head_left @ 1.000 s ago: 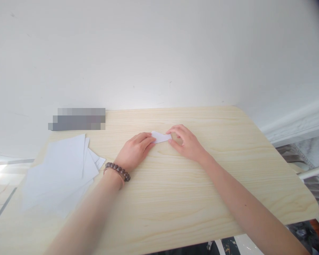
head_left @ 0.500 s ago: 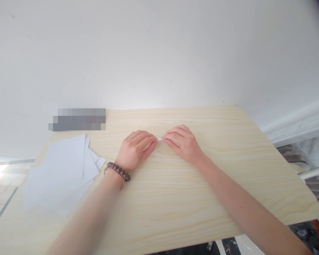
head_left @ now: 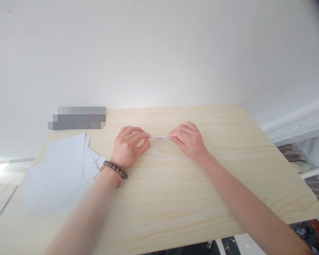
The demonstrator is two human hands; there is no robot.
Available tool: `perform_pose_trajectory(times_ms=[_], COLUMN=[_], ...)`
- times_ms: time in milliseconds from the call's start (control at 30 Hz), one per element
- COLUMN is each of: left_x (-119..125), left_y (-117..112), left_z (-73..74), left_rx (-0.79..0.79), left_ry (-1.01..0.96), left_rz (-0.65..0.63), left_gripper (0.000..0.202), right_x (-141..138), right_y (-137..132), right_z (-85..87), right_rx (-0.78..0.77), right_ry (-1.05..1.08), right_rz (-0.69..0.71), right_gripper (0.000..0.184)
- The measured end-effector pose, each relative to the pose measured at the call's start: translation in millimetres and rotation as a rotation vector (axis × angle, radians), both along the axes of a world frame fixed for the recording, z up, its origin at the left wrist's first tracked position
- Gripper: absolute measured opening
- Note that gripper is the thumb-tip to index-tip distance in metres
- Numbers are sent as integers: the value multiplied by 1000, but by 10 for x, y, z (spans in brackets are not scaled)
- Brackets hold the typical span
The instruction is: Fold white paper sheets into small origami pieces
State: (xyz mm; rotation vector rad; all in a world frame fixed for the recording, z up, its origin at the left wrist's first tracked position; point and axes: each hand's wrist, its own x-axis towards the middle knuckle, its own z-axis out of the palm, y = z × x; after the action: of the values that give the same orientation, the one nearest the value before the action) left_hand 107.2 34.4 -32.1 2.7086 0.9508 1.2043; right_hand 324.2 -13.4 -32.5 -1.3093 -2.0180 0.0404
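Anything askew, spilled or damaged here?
Loose white paper sheets at left lie askew, fanned at uneven angles. The grey blocky patch behind them is pixelated, so unidentifiable. The thin white paper between the left hand and right hand looks straight. No spill or damage visible.

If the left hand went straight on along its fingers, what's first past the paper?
Most likely the right hand, at its fingertips: the left hand points roughly at them, with the white paper seen edge-on between. Depth is hard to judge here.

Thin white paper strip [head_left: 158, 136] (perhaps folded), edge-on, nearly level, mid-view
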Motion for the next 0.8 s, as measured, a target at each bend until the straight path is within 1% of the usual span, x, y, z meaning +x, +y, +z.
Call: perform_pose_trajectory(times_ms=[133, 233, 333, 400, 500, 567, 700, 800], left_x=[-18, -37, -51, -44, -9, 14, 32, 25], left_y=[30, 52, 38, 1, -69, -103, -109, -82], left_z=[-30, -58, -49, -17, 48, 82, 90, 55], left_rx=[2, -45, -160, -314, -592, -693, -796, -823], left_ry=[15, 10, 1, -7, -26, -23, -54, -95], left_rz=[46, 119, 189, 202, 187, 157, 45, -5], left_gripper=[13, 14, 17, 21, 33, 39, 47, 56], right_x=[106, 205, 276, 270, 183, 108, 8, -21], right_y=[23, 42, 49, 44, 27, 20, 23, 20], right_z=[-2, -16, -27, -24, -11, -6, -23, -41], right_rx=[47, 120, 196, 222, 226, 225, 273, 236], right_ry=[27, 59, 75, 74, 87, 98, 109, 144], right_rz=[-21, -51, -87, -76, -1, 53, 63, 71], right_gripper=[13, 11, 7, 6, 13, 18, 22, 22])
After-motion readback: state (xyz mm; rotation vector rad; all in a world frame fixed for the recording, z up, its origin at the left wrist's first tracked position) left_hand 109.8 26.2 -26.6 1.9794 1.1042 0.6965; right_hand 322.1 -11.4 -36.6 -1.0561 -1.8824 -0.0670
